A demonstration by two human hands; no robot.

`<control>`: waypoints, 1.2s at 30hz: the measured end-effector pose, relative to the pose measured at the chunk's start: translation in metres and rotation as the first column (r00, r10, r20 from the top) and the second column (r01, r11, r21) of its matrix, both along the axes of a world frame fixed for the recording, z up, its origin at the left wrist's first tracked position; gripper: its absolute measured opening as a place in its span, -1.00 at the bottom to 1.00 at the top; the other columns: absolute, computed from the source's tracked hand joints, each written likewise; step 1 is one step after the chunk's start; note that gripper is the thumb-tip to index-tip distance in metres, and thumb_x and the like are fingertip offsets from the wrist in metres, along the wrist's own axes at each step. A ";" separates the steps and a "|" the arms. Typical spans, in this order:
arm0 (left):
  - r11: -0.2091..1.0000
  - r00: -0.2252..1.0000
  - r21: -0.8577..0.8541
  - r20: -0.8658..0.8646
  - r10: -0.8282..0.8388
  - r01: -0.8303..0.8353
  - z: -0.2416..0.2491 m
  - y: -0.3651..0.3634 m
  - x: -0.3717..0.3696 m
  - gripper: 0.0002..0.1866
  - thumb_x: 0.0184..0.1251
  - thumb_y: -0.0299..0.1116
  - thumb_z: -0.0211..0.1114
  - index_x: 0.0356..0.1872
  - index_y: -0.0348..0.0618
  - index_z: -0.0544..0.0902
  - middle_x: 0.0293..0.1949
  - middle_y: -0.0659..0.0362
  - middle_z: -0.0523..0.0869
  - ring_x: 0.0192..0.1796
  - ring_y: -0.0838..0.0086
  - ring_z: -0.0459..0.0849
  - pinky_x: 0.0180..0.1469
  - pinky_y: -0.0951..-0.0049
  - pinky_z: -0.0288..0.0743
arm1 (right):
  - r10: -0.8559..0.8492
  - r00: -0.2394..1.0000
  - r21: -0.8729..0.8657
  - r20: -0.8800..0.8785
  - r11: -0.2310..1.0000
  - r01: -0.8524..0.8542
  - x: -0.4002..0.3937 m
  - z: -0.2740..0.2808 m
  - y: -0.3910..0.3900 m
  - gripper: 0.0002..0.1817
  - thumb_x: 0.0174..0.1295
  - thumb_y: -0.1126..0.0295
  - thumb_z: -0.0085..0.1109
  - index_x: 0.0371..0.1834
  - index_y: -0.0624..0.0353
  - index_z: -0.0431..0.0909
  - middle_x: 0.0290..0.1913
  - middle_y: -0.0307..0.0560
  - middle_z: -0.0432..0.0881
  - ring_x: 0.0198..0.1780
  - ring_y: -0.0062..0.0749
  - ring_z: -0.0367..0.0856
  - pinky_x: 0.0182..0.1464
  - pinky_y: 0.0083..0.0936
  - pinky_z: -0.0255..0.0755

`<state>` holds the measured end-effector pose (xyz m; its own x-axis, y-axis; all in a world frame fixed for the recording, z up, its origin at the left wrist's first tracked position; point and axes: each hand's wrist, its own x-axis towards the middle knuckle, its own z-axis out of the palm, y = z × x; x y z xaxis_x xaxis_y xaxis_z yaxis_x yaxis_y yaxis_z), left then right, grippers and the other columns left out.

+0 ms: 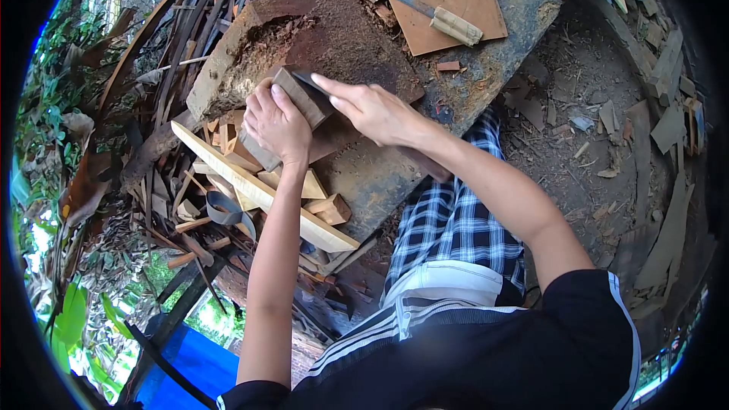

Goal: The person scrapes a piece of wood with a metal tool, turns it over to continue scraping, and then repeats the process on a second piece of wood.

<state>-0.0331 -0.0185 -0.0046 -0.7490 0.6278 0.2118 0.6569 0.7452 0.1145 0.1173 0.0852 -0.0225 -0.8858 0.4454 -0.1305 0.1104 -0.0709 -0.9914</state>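
My left hand point(277, 125) wraps round a wooden block point(307, 102), thumb on top, and holds it tilted over a large rough log slab point(357, 45). My right hand point(372, 110) is closed on a knife, its index finger stretched along the dark blade point(310, 81) at the block's upper edge. A brown handle end point(427, 163) shows beneath my right forearm; most of the grip is hidden by the hand.
On the worn bench point(380, 190) lie fan-shaped brown boards point(448, 0) and a long-bladed tool with a wooden handle point(456, 25). A pale plank point(258, 186) and offcuts point(330, 209) are beside my left forearm. Wood scraps point(668, 129) litter the ground at right.
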 end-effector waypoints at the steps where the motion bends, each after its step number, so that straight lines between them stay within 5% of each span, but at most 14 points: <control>1: 1.000 1.000 0.003 -0.005 0.001 -0.001 0.000 0.000 -0.001 -0.70 0.55 -0.14 -0.02 0.06 0.02 0.59 -0.01 0.14 0.60 0.14 0.17 0.53 0.35 0.08 0.20 | 0.117 0.986 -0.086 0.123 0.991 -0.106 -0.008 0.006 0.013 -0.48 0.52 0.26 -0.17 0.53 0.02 0.26 0.27 0.29 0.51 0.23 0.27 0.53 0.29 -0.02 0.45; 6: 1.000 1.000 -0.011 -0.001 0.017 -0.017 -0.001 0.000 -0.001 -0.69 0.55 -0.13 -0.03 0.07 0.02 0.59 -0.01 0.14 0.60 0.15 0.17 0.53 0.36 0.07 0.19 | 0.033 0.999 0.002 0.035 0.999 -0.033 0.006 0.002 -0.006 -0.47 0.52 0.24 -0.16 0.53 0.05 0.26 0.28 0.24 0.53 0.24 0.23 0.53 0.32 -0.06 0.44; 8: 1.000 1.000 -0.018 0.010 0.016 -0.016 0.000 -0.001 0.001 -0.69 0.54 -0.12 -0.03 0.07 0.03 0.59 -0.01 0.14 0.60 0.16 0.17 0.53 0.37 0.07 0.18 | 0.088 0.992 -0.040 0.095 0.996 -0.084 0.008 0.009 0.000 -0.47 0.53 0.28 -0.15 0.56 -0.01 0.22 0.32 0.24 0.52 0.31 0.04 0.55 0.35 -0.18 0.40; 12: 1.000 1.000 -0.004 0.006 0.013 -0.013 0.000 0.000 0.000 -0.69 0.54 -0.13 -0.03 0.07 0.03 0.60 0.00 0.15 0.61 0.15 0.17 0.53 0.37 0.07 0.18 | 0.123 0.974 -0.037 0.192 0.992 -0.118 -0.011 0.026 0.022 -0.47 0.54 0.27 -0.15 0.55 -0.01 0.24 0.15 0.33 0.60 0.09 0.02 0.71 0.14 -0.15 0.53; 13: 1.000 1.000 0.001 -0.002 0.009 -0.009 0.000 0.001 0.000 -0.69 0.55 -0.13 -0.03 0.06 0.03 0.60 0.00 0.15 0.61 0.15 0.17 0.53 0.37 0.07 0.19 | 0.056 0.994 -0.015 0.091 0.998 -0.055 -0.010 0.015 0.011 -0.49 0.52 0.24 -0.17 0.51 0.00 0.30 0.22 0.27 0.56 0.18 0.25 0.57 0.26 -0.03 0.47; 19: 1.000 1.000 -0.003 -0.002 -0.004 0.004 0.001 0.000 0.001 -0.69 0.55 -0.12 -0.02 0.07 0.03 0.60 0.00 0.15 0.61 0.15 0.18 0.53 0.37 0.06 0.18 | 0.025 0.999 0.008 0.035 1.000 -0.025 -0.005 0.012 0.006 -0.48 0.50 0.26 -0.16 0.51 0.02 0.29 0.25 0.24 0.54 0.19 0.24 0.55 0.27 -0.01 0.45; 22: 1.000 1.000 0.014 -0.021 -0.001 0.001 -0.001 0.001 0.000 -0.70 0.55 -0.13 -0.02 0.06 0.03 0.60 -0.02 0.15 0.61 0.13 0.17 0.53 0.37 0.06 0.18 | 0.097 0.982 -0.039 0.162 0.995 -0.092 -0.009 0.026 0.017 -0.49 0.49 0.27 -0.13 0.50 0.01 0.31 0.24 0.25 0.55 0.19 0.25 0.56 0.26 0.00 0.46; 24: 1.000 1.000 0.011 -0.022 -0.003 0.004 -0.002 0.001 -0.001 -0.70 0.55 -0.13 -0.02 0.06 0.03 0.60 -0.03 0.15 0.61 0.12 0.17 0.54 0.36 0.06 0.19 | -0.015 1.000 0.042 -0.002 0.999 0.015 0.000 0.017 0.000 -0.49 0.50 0.26 -0.14 0.50 0.00 0.31 0.22 0.28 0.56 0.17 0.26 0.57 0.24 -0.01 0.48; 36: 1.000 1.000 0.009 -0.010 -0.007 0.007 -0.002 0.000 0.000 -0.70 0.55 -0.12 -0.02 0.04 0.03 0.60 -0.03 0.13 0.60 0.12 0.16 0.54 0.36 0.04 0.18 | 0.015 0.999 -0.011 0.043 1.000 -0.015 -0.003 0.012 -0.001 -0.48 0.51 0.25 -0.17 0.50 0.08 0.30 0.17 0.31 0.59 0.14 0.27 0.59 0.24 -0.04 0.49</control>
<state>-0.0334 -0.0187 -0.0062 -0.7426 0.6308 0.2249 0.6631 0.7397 0.1147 0.1143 0.0846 -0.0104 -0.8857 0.4305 -0.1736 0.1542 -0.0797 -0.9848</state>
